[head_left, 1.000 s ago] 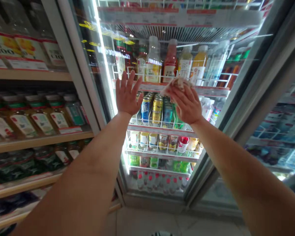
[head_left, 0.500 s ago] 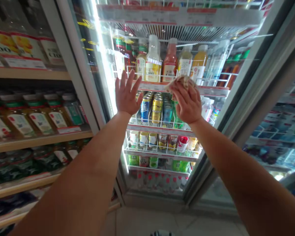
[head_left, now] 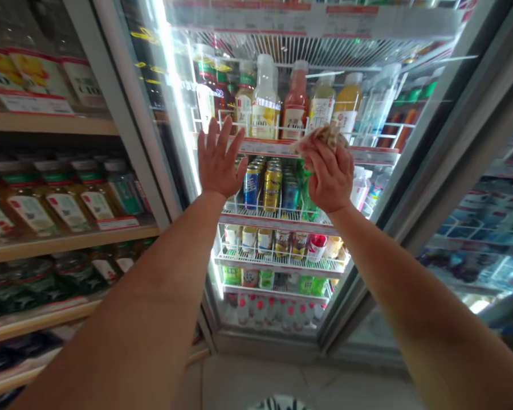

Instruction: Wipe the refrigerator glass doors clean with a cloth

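Fingers spread, my left hand (head_left: pixel 220 162) lies flat toward the glass door (head_left: pixel 173 134) of a lit drinks fridge, near its left side. My right hand (head_left: pixel 330 176) presses a crumpled, pale cloth (head_left: pixel 322 136) toward the same glass, right of the middle. Beyond the hands, several bottles stand on a wire shelf, among them a pinkish-red bottle (head_left: pixel 295 102) and a clear-capped one with a yellow label (head_left: pixel 264 99). On the shelf below are a blue can (head_left: pixel 252 187) and a gold can (head_left: pixel 272 188). Whether the palms touch the glass is hidden.
At the left, wooden shelves (head_left: pixel 68 242) hold rows of bottles (head_left: pixel 64 196). A metal door frame (head_left: pixel 393 222) runs along the right, beside another fridge door with stock behind it. Pale floor tiles (head_left: pixel 239 381) lie below, with a black-and-white patterned thing (head_left: pixel 280 403) at the bottom edge.
My right hand and the cloth have shifted slightly right. My left hand stays spread in nearly the same place. The view has moved slightly, showing more of the patterned thing below.
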{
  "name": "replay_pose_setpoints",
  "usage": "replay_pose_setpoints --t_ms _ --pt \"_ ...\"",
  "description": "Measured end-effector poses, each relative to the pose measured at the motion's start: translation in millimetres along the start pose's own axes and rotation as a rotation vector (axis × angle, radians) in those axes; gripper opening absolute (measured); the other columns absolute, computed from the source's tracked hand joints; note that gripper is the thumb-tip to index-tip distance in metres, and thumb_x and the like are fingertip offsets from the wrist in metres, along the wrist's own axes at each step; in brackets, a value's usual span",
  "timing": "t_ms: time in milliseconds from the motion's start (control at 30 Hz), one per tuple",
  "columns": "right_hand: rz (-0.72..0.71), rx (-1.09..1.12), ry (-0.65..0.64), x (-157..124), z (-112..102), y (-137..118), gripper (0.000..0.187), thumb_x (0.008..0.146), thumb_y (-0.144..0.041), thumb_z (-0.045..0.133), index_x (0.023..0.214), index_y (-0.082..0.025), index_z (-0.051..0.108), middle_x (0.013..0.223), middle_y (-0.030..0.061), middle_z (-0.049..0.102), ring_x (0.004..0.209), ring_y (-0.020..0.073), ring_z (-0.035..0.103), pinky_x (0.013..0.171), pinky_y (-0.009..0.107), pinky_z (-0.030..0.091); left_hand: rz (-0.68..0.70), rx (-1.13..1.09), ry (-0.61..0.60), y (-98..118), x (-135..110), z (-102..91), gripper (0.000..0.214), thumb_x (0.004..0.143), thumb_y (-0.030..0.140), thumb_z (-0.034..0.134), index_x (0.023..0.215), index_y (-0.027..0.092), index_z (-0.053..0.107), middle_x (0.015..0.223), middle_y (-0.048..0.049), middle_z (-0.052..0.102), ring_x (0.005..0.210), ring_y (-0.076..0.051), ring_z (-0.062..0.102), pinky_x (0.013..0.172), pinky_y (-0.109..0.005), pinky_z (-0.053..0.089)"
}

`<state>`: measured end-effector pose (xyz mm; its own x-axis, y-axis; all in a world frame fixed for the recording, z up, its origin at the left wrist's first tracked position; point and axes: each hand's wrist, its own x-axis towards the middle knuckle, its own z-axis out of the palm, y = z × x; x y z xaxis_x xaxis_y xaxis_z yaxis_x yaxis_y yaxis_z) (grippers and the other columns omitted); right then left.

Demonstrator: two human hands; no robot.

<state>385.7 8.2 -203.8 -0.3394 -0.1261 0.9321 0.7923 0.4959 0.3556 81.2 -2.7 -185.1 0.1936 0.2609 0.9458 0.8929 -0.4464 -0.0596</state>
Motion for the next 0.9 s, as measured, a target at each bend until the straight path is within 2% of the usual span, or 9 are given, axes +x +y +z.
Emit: replay_pose_setpoints --t_ms 100,167,200,367,433,533,700,833,900 --pt "-0.179 0.076 -0.195 1.5 -4.3 -0.4 0.049 0.102 -0.026 0.043 0.147 -0.026 0.062 0.151 0.0026 0.061 0.148 0.0288 0.046 0.127 0.054 0.036 -0.013 0.0 -0.017 -2.0 0.5 2.4 0.082 0.102 0.077 0.029 0.164 0.025 0.042 0.175 0.0013 0.019 0.163 -0.03 -0.002 0.134 -0.052 -0.009" --pt "-0.202 0.099 -0.298 2.9 -6.1 -1.3 0.047 0.103 -0.028 0.043 0.147 -0.028 0.062 0.152 0.0011 0.061 0.149 0.0274 0.046 0.128 0.054 0.035 -0.012 0.021 -0.02 -2.7 0.9 3.4 0.086 0.101 0.08 0.024 0.164 0.024 0.042 0.175 0.0035 0.016 0.163 -0.03 -0.003 0.135 -0.05 -0.01" --pt "-0.168 0.085 -0.291 3.4 -6.1 -1.7 0.048 0.103 -0.028 0.043 0.147 -0.028 0.061 0.153 0.0015 0.06 0.15 0.0276 0.045 0.128 0.054 0.035 -0.009 0.03 -0.018 -2.8 1.0 3.4 0.087 0.101 0.081 0.023 0.163 0.023 0.042 0.175 0.0035 0.016 0.163 -0.029 -0.002 0.135 -0.05 -0.01" --pt "0.09 -0.014 -0.036 3.1 -2.3 -2.2 0.059 0.099 -0.026 0.038 0.157 -0.02 0.051 0.159 0.0077 0.052 0.151 0.0323 0.043 0.125 0.059 0.037 -0.014 -0.019 -0.024 -0.4 -0.1 0.2 0.081 0.102 0.075 0.031 0.164 0.024 0.041 0.175 -0.0007 0.02 0.163 -0.029 -0.002 0.134 -0.056 -0.009" --pt "0.059 0.007 -0.109 2.7 -3.0 -2.6 0.059 0.099 -0.028 0.039 0.157 -0.024 0.051 0.159 0.005 0.053 0.152 0.0331 0.04 0.127 0.06 0.035 -0.03 -0.043 -0.026 -0.4 -0.2 0.5 0.08 0.101 0.075 0.033 0.164 0.026 0.041 0.174 0.001 0.02 0.163 -0.03 -0.002 0.134 -0.056 -0.009" --pt "-0.002 0.04 -0.24 3.5 -6.6 -4.1 0.055 0.101 -0.031 0.04 0.153 -0.027 0.056 0.157 0.002 0.054 0.153 0.033 0.039 0.129 0.06 0.032 -0.038 -0.015 -0.043 -3.3 1.2 4.6 0.085 0.099 0.08 0.032 0.164 0.025 0.041 0.175 0.0051 0.016 0.163 -0.026 -0.009 0.134 -0.048 -0.014" --pt "-0.005 0.029 -0.265 5.2 -9.1 -6.5 0.053 0.102 -0.03 0.04 0.151 -0.024 0.058 0.157 0.0032 0.055 0.151 0.0332 0.041 0.128 0.06 0.032 -0.028 0.028 -0.074 -6.1 2.7 8.1 0.093 0.1 0.081 0.022 0.164 0.015 0.034 0.176 0.0044 0.012 0.157 -0.014 -0.028 0.129 -0.041 -0.023" --pt "0.013 0.021 -0.305 5.1 -9.5 -6.7 0.054 0.101 -0.03 0.042 0.153 -0.026 0.057 0.159 0.0019 0.053 0.154 0.0327 0.038 0.129 0.06 0.03 -0.034 -0.016 -0.063 -3.8 1.1 2.7 0.089 0.1 0.082 0.021 0.164 0.023 0.039 0.175 0.0092 0.013 0.161 -0.023 -0.017 0.134 -0.046 -0.015" --pt "-0.05 0.024 -0.331 5.8 -10.9 -6.5 0.054 0.102 -0.028 0.041 0.154 -0.028 0.056 0.16 0.0 0.053 0.154 0.0302 0.039 0.13 0.058 0.03 -0.037 -0.014 -0.055 -3.9 0.6 1.7 0.086 0.1 0.081 0.023 0.164 0.027 0.04 0.175 0.0107 0.012 0.162 -0.026 -0.01 0.135 -0.048 -0.013"
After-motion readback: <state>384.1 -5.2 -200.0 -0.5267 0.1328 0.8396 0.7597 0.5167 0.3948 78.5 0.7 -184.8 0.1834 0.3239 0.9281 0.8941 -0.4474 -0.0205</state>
